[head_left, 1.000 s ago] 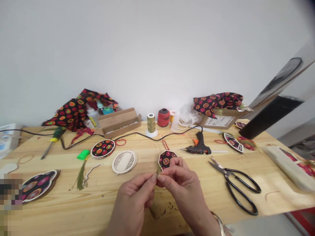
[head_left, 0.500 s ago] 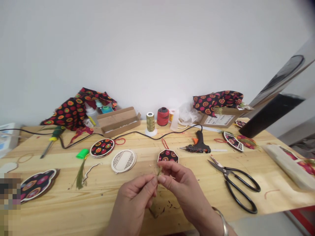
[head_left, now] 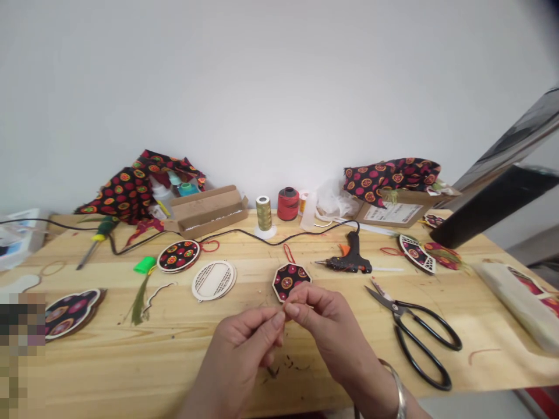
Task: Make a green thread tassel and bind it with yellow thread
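Observation:
My left hand (head_left: 247,343) is closed, thumb against forefinger, around an olive-green tassel. Most of it is hidden in the fingers; a little of its lower end (head_left: 273,372) shows below them. At the left fingertips, my right hand (head_left: 321,317) pinches with thumb and forefinger; what it grips is too small to see clearly, apparently the tassel's top threads. Just beyond the fingertips lies an octagonal ornament (head_left: 287,281) with patterned dark fabric, a pale wooden rim and a red loop. Both hands are above the wooden table (head_left: 174,372).
Black-handled scissors (head_left: 414,331) lie at right, a glue gun (head_left: 349,257) behind them. Left are a round lattice piece (head_left: 213,280), a round fabric ornament (head_left: 178,256), another tassel (head_left: 140,297) and a screwdriver (head_left: 96,244). Thread spools (head_left: 264,214), a cardboard box (head_left: 212,209) and a cord line the back.
The olive strands that stuck up between my fingertips no longer show. My fingertips have drawn closer together and the right fingers are more closed. The camera view has shifted slightly.

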Tool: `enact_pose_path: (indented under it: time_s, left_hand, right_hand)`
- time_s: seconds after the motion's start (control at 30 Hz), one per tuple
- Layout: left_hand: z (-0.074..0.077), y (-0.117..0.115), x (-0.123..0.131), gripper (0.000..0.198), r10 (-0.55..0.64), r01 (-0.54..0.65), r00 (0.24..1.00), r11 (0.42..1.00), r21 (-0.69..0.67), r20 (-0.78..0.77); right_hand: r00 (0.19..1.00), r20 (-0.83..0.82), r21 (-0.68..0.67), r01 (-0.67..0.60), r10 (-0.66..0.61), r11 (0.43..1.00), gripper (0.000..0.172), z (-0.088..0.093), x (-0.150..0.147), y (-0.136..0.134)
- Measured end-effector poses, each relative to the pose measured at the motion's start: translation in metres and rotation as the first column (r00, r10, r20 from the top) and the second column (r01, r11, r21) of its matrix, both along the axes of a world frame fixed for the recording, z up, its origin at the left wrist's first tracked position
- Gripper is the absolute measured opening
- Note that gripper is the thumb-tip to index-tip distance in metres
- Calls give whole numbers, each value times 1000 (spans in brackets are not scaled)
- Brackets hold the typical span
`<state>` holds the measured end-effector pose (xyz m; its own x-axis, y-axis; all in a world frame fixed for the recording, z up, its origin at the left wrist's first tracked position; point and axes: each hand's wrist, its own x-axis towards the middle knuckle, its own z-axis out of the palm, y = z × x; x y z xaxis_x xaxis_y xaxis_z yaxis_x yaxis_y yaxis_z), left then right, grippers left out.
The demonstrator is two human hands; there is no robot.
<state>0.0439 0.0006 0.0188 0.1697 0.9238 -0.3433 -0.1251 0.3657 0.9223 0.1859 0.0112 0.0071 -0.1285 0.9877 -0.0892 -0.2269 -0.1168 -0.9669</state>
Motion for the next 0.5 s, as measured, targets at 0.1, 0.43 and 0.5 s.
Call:
enact_pose_path:
  time_s: [0.1, 0.43, 0.5]
  left_hand:
    - [2, 0, 3, 25, 21, -9, 987, 997, -71, 160]
    - [4, 4, 5, 17, 63, -19, 969, 983, -182, 238]
    - [5, 5, 7, 15, 69, -25, 971, 982, -187, 228]
  right_hand:
    - [999, 19, 20, -47, 47, 999, 14, 1, 3, 3]
    - [967, 251, 129, -68, 34, 989, 15, 12, 6, 14]
    - [966, 255, 134, -81, 45, 988, 15, 12, 7, 16]
